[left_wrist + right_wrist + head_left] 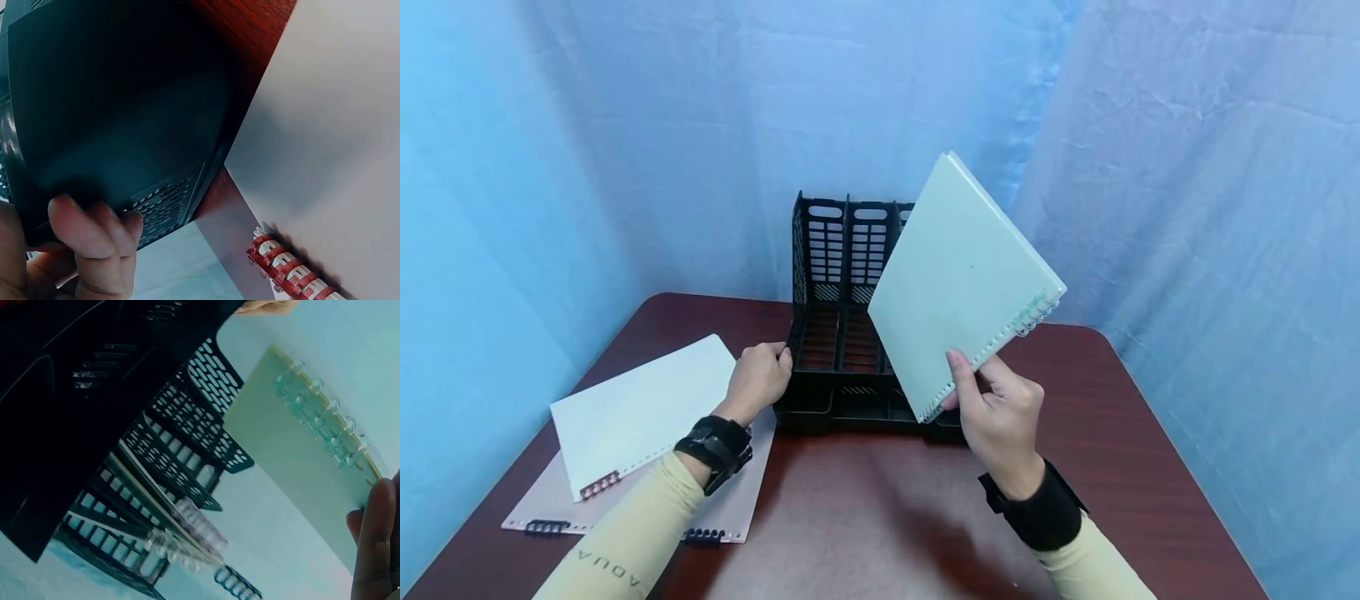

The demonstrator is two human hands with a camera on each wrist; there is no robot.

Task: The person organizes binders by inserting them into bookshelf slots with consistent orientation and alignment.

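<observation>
In the head view my right hand (1003, 408) holds a pale green ring-bound notebook (962, 267), thumb on its front near the bound edge. The notebook is tilted in the air in front of a black desk file organizer (857, 378) and hides the organizer's right part. Its clear rings show in the right wrist view, by my thumb. My left hand (762, 379) grips the front left edge of the organizer. In the left wrist view its fingers (94, 231) curl over the black side panel (119, 125).
A white notebook (647, 400) with red rings lies on a larger pale one (535, 504) with dark rings, left of the organizer. Several ring-bound notebooks (165, 506) stand in the organizer's slots. A blue curtain (715, 125) hangs behind the dark red table (1120, 467).
</observation>
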